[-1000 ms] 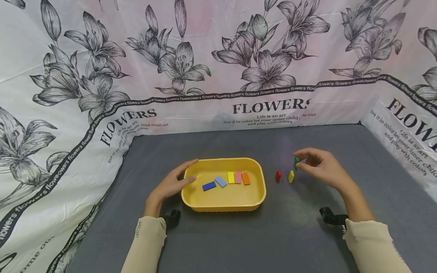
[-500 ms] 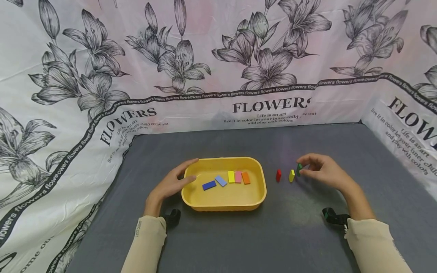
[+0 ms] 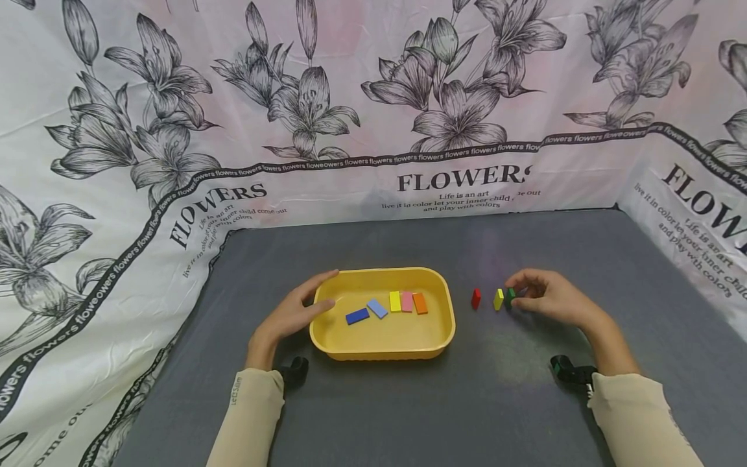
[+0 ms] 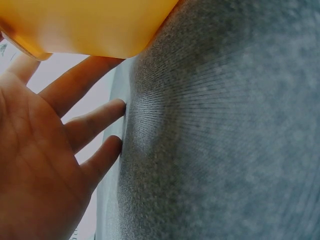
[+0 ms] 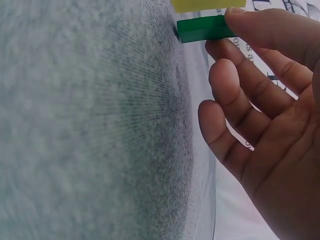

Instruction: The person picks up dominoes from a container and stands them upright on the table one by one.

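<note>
Green block lower, in right hand

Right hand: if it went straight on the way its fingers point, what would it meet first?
Most likely the standing yellow block, just beyond the green block that the right hand pinches; the red block comes after. The gap looks very small, though depth is hard to judge.

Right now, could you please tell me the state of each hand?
Left hand: open, touching the yellow tray.
Right hand: holding the green block.
</note>
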Motion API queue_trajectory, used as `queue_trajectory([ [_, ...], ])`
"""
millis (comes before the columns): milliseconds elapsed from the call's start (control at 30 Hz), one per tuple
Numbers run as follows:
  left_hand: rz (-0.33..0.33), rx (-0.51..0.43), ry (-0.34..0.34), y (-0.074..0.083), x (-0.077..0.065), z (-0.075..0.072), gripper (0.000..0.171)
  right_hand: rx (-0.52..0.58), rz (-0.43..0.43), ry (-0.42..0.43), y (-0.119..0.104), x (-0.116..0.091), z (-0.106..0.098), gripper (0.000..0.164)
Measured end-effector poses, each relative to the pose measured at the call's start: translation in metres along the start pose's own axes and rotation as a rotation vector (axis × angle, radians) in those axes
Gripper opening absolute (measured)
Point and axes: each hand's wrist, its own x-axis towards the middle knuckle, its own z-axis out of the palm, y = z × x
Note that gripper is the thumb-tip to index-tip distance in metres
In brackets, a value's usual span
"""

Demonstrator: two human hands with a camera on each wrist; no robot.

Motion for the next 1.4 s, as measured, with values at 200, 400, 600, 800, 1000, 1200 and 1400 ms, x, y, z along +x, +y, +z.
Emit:
queue_trajectory([
  [200,-0.004,-0.001,0.001,-0.0008,0.0000,0.0004,0.060,-0.005,-0.013,-0.002,-0.0002,-0.0004,-0.0002,0.024],
  [400,-0.004,-0.002,0.001,0.0000,0.0006,-0.0002,0.060,0.006,-0.012,-0.013,-0.0010,-0.0002,-0.0012,0.025],
  [600,-0.001,0.004,-0.001,0.0019,0.0006,-0.0007,0.060,0.002,-0.015,-0.016,-0.0008,0.0000,-0.0015,0.027],
  [800,-0.011,0.002,-0.001,0.0025,0.0001,-0.0007,0.060,0.018,-0.016,-0.027,-0.0003,0.0001,-0.0005,0.029],
  [1000,-0.022,0.011,0.001,0.0025,-0.0001,-0.0001,0.060,0.011,-0.015,-0.025,-0.0009,-0.0005,-0.0008,0.028],
  [1200,-0.018,0.013,0.002,0.0010,-0.0007,-0.0004,0.060,-0.002,-0.008,-0.026,-0.0024,0.0001,-0.0022,0.028],
  [1400,-0.017,0.007,-0.004,0.0013,-0.0010,-0.0005,0.060,-0.009,-0.026,-0.012,-0.0051,-0.0016,-0.0044,0.028],
])
